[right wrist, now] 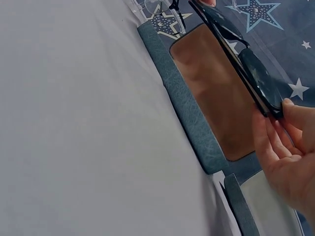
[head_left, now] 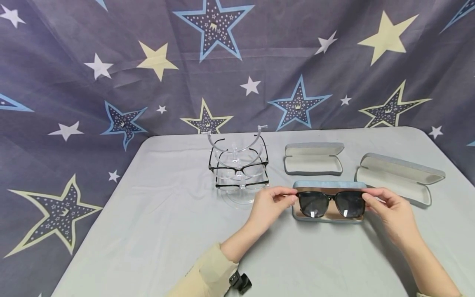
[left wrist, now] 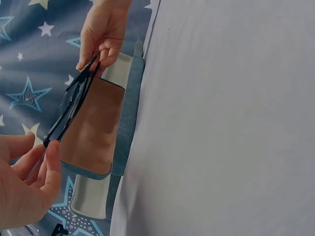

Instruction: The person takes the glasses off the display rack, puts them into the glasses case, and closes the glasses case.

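Right of centre in the head view, the left hand (head_left: 272, 204) and the right hand (head_left: 391, 212) each pinch one outer corner of a pair of black-framed sunglasses (head_left: 314, 203) between thumb and fingers, the remaining fingers loosely bent. The sunglasses stretch level between them with the dark lenses turned to the head camera, and in the right wrist view their arms look folded in behind. They sit in front of a blue case (head_left: 328, 184) with a brown panel facing up; whether they touch it cannot be told. Just above that case in the frame, a small grey case (head_left: 314, 149) stands open with a pale lining, and at the right a longer grey case (head_left: 400, 166) also stands open, slanting downward to the right. At the centre of the frame a clear display stand (head_left: 234, 156) bears two pairs of dark-rimmed glasses (head_left: 238, 169), one below the other. A beige sleeve (head_left: 208, 272) and a black wrist device (head_left: 240, 282) show at the bottom edge. All the cases and the stand rest on a pale-covered desk (head_left: 159, 231), with a grey-blue star-patterned cloth (head_left: 130, 33) filling the top and the left side.
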Demonstrator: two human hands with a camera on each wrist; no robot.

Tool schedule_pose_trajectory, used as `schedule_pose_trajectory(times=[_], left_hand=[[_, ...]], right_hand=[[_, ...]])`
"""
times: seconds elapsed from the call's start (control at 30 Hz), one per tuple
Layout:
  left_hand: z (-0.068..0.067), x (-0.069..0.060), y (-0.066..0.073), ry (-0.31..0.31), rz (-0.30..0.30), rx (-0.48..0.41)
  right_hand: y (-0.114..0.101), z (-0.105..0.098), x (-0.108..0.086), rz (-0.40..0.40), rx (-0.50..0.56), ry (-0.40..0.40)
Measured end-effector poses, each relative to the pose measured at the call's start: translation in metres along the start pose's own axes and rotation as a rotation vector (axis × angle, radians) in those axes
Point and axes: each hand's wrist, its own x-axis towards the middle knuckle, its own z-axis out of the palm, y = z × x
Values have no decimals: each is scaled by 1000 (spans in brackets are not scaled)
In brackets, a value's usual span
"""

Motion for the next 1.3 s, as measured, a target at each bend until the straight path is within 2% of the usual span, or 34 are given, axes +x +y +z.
schedule_pose_trajectory(times=[0.23,0.47,0.63,0.9,1.0,1.07,1.23,1.3], left_hand=[[3,-2,0,-32,-82,-22],[4,-2,1,-65,-108,29],[4,-3,0,-105,-134,21],[6,-2,-7,-165,-166,33],[6,-1,-10,-197,-155,86],[6,-1,-12,-217,-148,117],[5,-1,-12,-241,-137,151],[5,-1,-11,-254,-128,174]], right_hand=[[3,-2,0,28,15,16],[10,-5,0,73,5,44],[14,-6,0,97,-18,62],[16,-7,-1,150,-105,59],[15,-8,-1,184,-181,41],[12,-7,-2,198,-277,29],[4,-3,-4,169,-667,5],[2,0,-6,140,-783,1]])
